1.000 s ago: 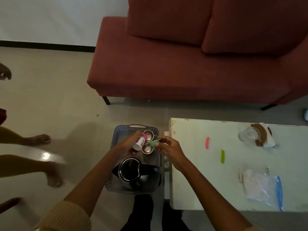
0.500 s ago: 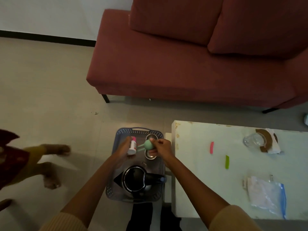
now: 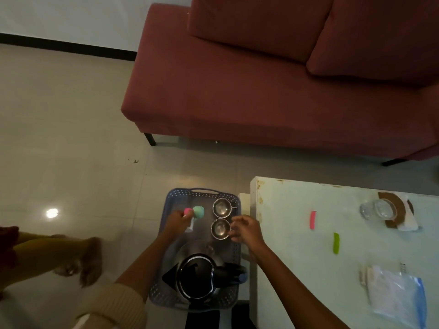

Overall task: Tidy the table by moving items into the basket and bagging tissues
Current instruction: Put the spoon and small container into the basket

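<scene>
head view: the left hand (image 3: pixel 177 221) grips a small bottle (image 3: pixel 191 226), white with a pink cap, low over the far left of the basket (image 3: pixel 204 191). a green ball (image 3: pixel 198 212) sits just beside the cap; held or lying loose, i cannot tell. the right hand (image 3: pixel 247 230) hangs loosely curled and looks empty, just beside the nearer metal cup (image 3: pixel 220 229). a kettle (image 3: pixel 198 279) fills the basket's near end. the bottle looks light, stiff and smooth, so a grip round its body suits. the pink clip (image 3: pixel 313 220) on the table (image 3: pixel 285 257) likely needs a fingertip pinch.
</scene>
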Demonstrator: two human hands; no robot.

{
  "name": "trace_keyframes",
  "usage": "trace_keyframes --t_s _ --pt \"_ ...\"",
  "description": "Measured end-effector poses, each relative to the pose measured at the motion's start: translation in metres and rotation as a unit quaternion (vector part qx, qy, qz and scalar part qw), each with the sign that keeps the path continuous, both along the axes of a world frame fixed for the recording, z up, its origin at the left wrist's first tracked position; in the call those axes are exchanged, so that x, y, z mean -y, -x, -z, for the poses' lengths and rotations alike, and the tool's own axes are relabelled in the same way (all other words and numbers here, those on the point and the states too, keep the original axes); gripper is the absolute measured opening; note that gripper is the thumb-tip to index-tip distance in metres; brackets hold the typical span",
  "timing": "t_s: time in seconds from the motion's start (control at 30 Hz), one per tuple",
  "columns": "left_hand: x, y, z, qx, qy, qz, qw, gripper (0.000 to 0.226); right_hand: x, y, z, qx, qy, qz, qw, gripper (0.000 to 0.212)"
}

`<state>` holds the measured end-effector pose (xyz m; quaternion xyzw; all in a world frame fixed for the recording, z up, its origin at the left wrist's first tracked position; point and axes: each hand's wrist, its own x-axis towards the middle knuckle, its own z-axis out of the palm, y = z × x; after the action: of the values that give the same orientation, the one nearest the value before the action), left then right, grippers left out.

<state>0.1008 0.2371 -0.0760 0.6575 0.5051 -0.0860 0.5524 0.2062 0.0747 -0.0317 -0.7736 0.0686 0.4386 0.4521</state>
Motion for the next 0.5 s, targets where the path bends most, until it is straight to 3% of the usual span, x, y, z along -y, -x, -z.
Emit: trace_keyframes --t_s 0.23,0.4,0.5 --pt "0.009 -0.023 0.065 -0.021 0.091 -0.069 0.993 0.037 0.031 0.0 0.014 -0.007 0.013 0.017 1.0 0.013" --pt "0.012 -0.04 0.083 -0.006 0.099 -0.07 0.993 0.025 0.039 0.002 0.018 -0.021 0.005 0.041 0.999 0.017" --pt "0.016 -0.044 0.093 0.012 0.09 -0.061 0.994 0.032 0.047 0.004 0.021 -0.019 0.01 0.035 0.999 0.016"
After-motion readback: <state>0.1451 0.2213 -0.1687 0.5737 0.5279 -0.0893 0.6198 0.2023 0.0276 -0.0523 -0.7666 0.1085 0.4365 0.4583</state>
